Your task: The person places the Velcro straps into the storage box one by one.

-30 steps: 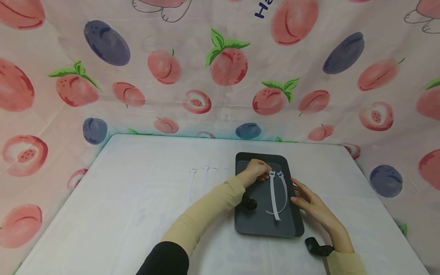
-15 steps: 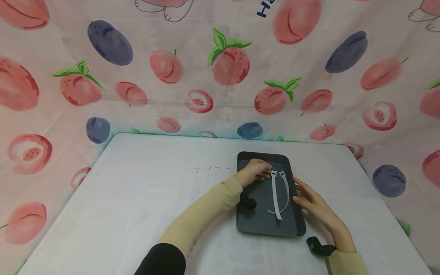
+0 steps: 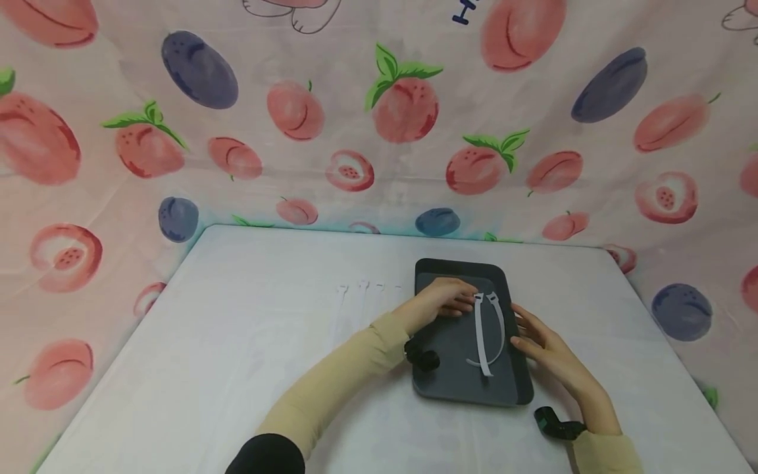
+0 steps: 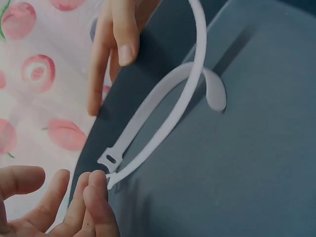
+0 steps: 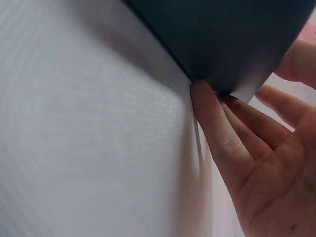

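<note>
The left hand (image 3: 441, 299) has its fingertips drawn together, apparently pinching the head of a white strap (image 3: 482, 336) above the dark tray (image 3: 456, 385). Just right of that hand lies a second strap (image 3: 503, 322), its tail crossing (the pinched one passes on top). Farther right, the right hand (image 3: 555, 352) rests nearly straight fingers against the tray's edge. The step looks like laying straps side by side; the next move likely calls for a clean release. Well left of the left hand, pale straps (image 3: 342, 289) lie on the desk (image 3: 237, 342).

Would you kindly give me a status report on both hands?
Left hand pinching slim white strap by its head; curved second white strap crossing beneath; right hand against dark grey rectangular tray; no obstruction visible.
</note>
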### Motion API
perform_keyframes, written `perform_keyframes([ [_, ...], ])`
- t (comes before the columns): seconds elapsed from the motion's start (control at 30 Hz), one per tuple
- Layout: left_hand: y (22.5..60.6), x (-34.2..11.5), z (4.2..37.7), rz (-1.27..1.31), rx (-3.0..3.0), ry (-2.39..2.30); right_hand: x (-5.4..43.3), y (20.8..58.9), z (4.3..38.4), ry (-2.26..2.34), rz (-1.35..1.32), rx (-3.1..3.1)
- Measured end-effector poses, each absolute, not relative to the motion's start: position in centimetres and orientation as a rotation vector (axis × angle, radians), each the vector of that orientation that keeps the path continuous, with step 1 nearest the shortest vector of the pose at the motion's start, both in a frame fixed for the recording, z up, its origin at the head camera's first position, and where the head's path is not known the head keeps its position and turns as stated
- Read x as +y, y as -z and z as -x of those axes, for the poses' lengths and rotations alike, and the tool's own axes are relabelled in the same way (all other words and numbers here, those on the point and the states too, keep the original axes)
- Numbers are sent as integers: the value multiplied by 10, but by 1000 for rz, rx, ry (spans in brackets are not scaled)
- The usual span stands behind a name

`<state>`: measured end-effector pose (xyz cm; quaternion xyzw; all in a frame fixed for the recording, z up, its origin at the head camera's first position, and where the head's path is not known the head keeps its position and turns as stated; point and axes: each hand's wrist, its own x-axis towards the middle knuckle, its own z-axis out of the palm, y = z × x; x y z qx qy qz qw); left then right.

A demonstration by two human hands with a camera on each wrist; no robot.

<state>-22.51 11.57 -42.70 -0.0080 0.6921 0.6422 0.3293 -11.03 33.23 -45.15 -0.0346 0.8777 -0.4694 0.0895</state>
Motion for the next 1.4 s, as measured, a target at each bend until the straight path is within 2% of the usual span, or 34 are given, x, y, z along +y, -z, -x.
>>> perform_keyframes([
  [0.83,410,62,187,-265,1698,-1749,332,453,109,1404,126,2633],
  [1.4,415,7,178,-254,1731,-1786,330,452,109,1396,108,2641],
])
